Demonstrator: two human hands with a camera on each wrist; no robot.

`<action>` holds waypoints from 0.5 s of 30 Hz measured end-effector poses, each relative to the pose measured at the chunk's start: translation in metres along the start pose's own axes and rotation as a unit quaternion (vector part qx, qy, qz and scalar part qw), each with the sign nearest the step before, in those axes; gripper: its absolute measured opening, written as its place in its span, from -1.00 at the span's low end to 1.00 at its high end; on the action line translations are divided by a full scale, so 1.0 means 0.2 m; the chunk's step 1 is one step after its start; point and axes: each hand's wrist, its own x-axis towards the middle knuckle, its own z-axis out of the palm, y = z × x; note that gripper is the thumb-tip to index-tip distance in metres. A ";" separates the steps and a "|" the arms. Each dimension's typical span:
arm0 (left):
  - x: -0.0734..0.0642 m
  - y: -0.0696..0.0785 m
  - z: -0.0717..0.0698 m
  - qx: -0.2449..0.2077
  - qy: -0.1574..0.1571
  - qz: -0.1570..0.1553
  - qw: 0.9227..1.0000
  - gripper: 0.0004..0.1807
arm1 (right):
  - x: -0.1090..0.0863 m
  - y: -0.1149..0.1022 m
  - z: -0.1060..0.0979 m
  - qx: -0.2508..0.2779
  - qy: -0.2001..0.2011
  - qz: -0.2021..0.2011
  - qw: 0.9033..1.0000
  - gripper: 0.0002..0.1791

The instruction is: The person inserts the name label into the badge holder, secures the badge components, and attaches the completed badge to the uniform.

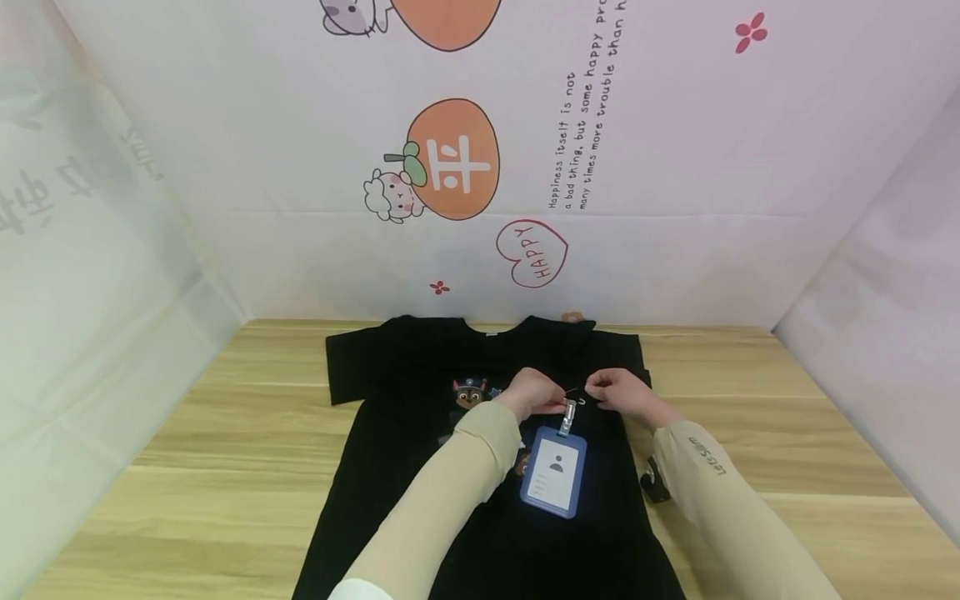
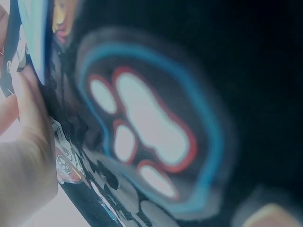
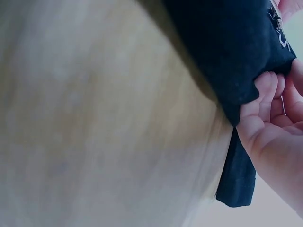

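Observation:
A black T-shirt [image 1: 495, 533] with a cartoon print lies spread out, its collar at the back. Over its upper right part, my left hand [image 1: 534, 392] pinches the metal clip [image 1: 567, 419] of a blue badge holder [image 1: 553, 473]. The holder hangs toward me over the chest, its white card facing up. An opened pin with a small hook [image 1: 581, 402] sticks out at the clip's top. My right hand [image 1: 622, 392] pinches shirt fabric near the sleeve; the right wrist view shows its fingers [image 3: 265, 92] on the black cloth, with the silver hook [image 3: 283, 40] close by.
The wood-grain table [image 1: 217, 467] extends on both sides of the shirt. A white printed cloth [image 1: 645, 267] stands behind the table, with pale cloth walls [image 1: 892, 275] at left and right. A black device [image 1: 655, 483] shows beside my right forearm.

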 end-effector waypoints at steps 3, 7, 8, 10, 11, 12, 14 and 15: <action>0.01 -0.01 0.00 -0.003 0.000 0.007 1.000 -0.91 | 0.01 0.01 0.00 0.000 -0.005 -0.004 1.000 -0.79; 0.02 -0.01 0.00 -0.006 0.002 0.009 1.000 -0.92 | 0.01 0.01 0.00 -0.005 -0.013 -0.016 1.000 -0.81; 0.02 -0.01 0.00 -0.006 0.003 0.010 1.000 -0.93 | 0.01 0.01 0.00 -0.006 -0.014 -0.018 1.000 -0.81; 0.02 -0.01 0.00 -0.005 0.004 0.012 1.000 -0.93 | 0.02 0.01 0.00 -0.008 -0.016 -0.021 1.000 -0.81; 0.02 -0.01 0.00 -0.005 0.004 0.013 1.000 -0.92 | 0.02 0.01 0.00 -0.009 -0.017 -0.022 1.000 -0.81; 0.02 -0.01 0.00 -0.005 0.003 0.015 1.000 -0.92 | 0.02 0.01 0.00 -0.010 -0.018 -0.023 1.000 -0.81; 0.02 -0.01 0.00 0.003 0.003 0.021 1.000 -0.91 | 0.02 0.01 0.00 -0.012 -0.022 -0.024 0.999 -0.81; 0.02 -0.01 0.00 0.008 0.003 0.024 1.000 -0.91 | 0.02 0.01 0.00 -0.012 -0.026 -0.024 0.999 -0.81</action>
